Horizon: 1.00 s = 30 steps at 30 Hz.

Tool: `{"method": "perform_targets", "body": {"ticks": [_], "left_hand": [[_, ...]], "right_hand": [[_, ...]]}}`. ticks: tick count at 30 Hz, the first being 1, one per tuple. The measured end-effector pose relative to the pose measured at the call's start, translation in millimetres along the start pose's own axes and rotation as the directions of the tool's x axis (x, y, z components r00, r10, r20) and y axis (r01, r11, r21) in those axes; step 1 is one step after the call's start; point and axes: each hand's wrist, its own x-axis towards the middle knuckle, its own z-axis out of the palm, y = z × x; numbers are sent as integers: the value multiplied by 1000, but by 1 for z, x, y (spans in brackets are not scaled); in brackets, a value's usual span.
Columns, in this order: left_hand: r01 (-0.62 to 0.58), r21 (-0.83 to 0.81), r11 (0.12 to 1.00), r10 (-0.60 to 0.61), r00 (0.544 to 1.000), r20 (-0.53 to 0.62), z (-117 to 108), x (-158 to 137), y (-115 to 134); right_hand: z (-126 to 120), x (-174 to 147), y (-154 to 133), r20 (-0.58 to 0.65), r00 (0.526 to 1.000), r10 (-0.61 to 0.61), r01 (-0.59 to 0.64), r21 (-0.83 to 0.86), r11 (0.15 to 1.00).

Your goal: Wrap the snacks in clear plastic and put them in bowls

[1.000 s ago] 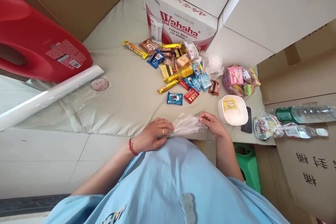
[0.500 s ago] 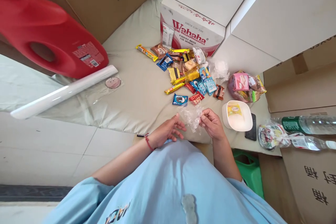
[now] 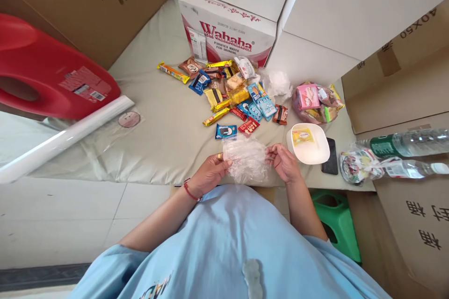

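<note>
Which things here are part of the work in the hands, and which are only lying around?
In the work:
- clear plastic bag, held open between left hand and right hand
- pile of snack packets
- white bowl

Lying about:
- red jug
- white roll
- water bottles
- phone
- Wahaha box

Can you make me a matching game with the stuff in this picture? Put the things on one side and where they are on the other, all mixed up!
Things:
1. clear plastic bag
2. yellow packet
3. black phone
4. red jug

Places:
A. lying on its side at the far left
B. inside the white bowl
C. held between the left hand and the right hand
D. flat beside the white bowl, on its right

Pairs: 1-C, 2-B, 3-D, 4-A
</note>
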Motion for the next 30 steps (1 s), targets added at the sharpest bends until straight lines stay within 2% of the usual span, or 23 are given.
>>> {"method": "perform_targets", "body": {"ticks": [4,8,12,14,15,16,18,19,20,22,24,26,30], "left_hand": [[-10,0,1000,10,999,-44,4,1,-2],[5,76,997,-2,999,-47,3,1,1],[-1,269,963,30,994,-103,-4,3,2],[-34,399,916,113,978,-175,-8,5,1],[-58,467,882,186,955,-232,-9,6,1],[-82,537,839,281,912,-299,-8,5,1],[-122,678,725,493,779,-387,-4,2,1],[-144,742,655,580,725,-372,0,0,1],[-184,793,582,641,703,-307,5,-3,1],[-325,834,445,672,737,-72,19,-6,0],[-451,817,358,616,772,156,32,-5,0],[-494,800,340,561,789,249,40,-1,0],[-457,759,464,532,829,174,40,11,1]], "right_hand": [[-2,3,9,63,991,115,-118,53,992],[3,6,13,30,985,170,-173,102,980],[12,8,11,5,978,207,-205,151,967],[17,8,8,-7,981,195,-193,124,973],[20,8,7,-19,983,183,-180,108,978],[22,7,5,-32,985,169,-165,94,982],[28,6,4,-55,988,146,-141,80,987],[32,6,3,-60,989,137,-133,74,988],[36,6,3,-62,990,128,-124,66,990],[46,5,3,-59,993,104,-102,42,994],[56,5,2,-51,996,77,-77,9,997],[65,3,1,-46,998,48,-49,-30,998],[73,-4,-3,-15,999,-33,31,-114,993]]}}
